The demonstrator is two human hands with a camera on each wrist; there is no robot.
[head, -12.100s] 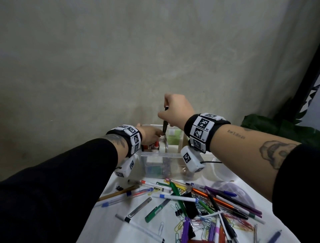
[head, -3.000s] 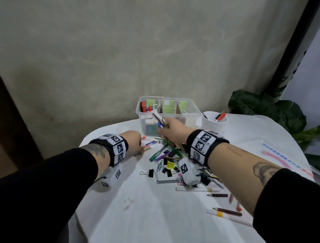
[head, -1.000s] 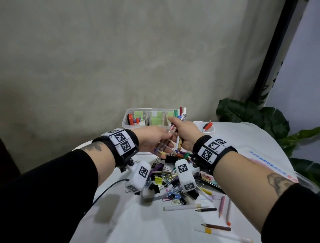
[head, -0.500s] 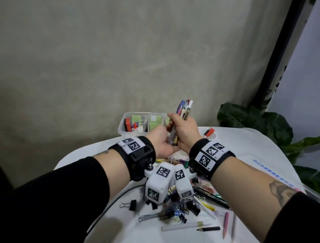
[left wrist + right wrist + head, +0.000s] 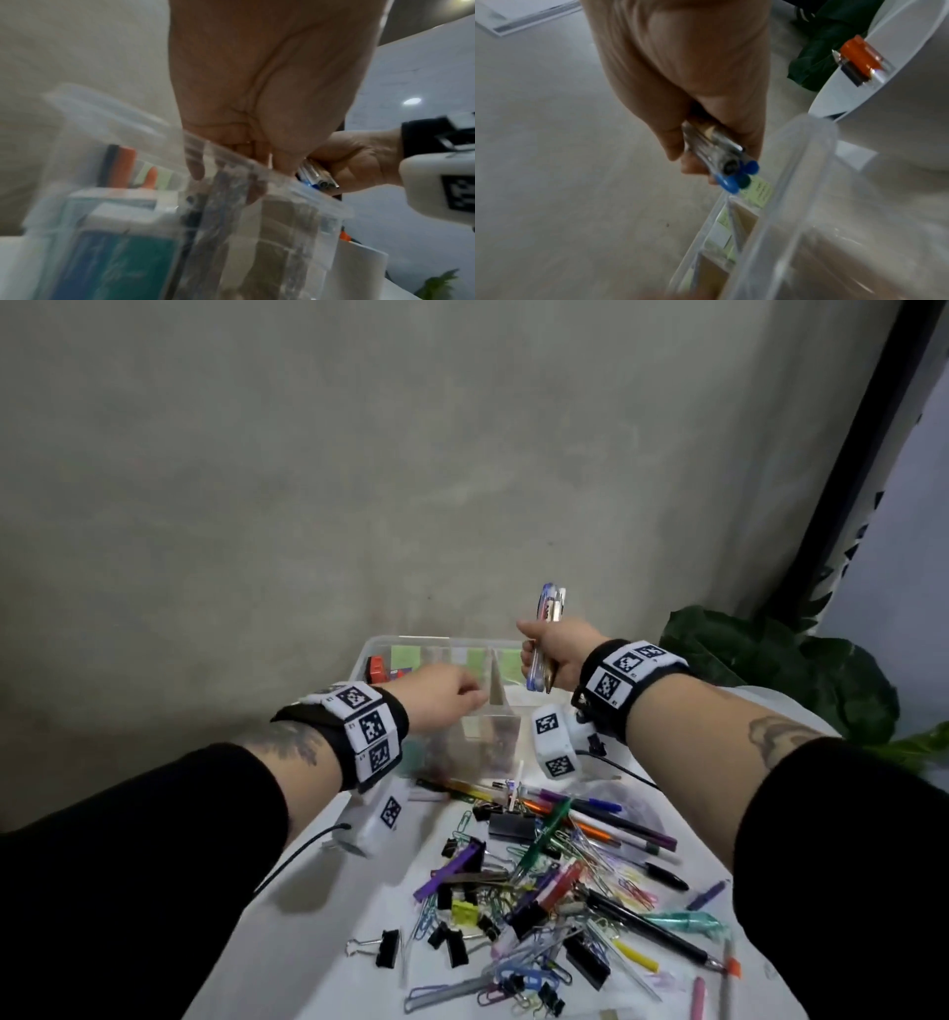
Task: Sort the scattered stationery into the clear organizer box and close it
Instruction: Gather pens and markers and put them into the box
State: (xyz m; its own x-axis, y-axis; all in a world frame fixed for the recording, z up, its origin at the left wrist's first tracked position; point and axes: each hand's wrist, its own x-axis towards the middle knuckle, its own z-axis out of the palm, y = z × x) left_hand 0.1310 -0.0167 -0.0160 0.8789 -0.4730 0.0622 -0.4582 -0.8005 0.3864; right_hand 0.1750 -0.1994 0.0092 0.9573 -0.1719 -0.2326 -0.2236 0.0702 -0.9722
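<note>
The clear organizer box [image 5: 369, 645] stands at the table's far edge, with red items [image 5: 377, 667] and green sticky notes [image 5: 477, 657] inside. My right hand [image 5: 534, 660] grips a bundle of pens [image 5: 550, 606] upright above the box's right end. In the right wrist view that hand [image 5: 706, 154] holds the pens [image 5: 731, 174] just over the box rim [image 5: 790, 182]. My left hand [image 5: 452, 693] is at the box's front wall. In the blurred left wrist view its fingers [image 5: 195, 170] curl over the front rim [image 5: 295, 188].
A pile of pens, binder clips and paper clips [image 5: 554, 875] covers the white table [image 5: 334, 942] in front of the box. A white cup [image 5: 885, 111] with a red pen stands right of the box. A leafy plant [image 5: 770, 670] sits beyond the table's right edge.
My left hand has let go of the pen bundle and moved to the box's front rim. My right hand has carried the bundle forward over the box.
</note>
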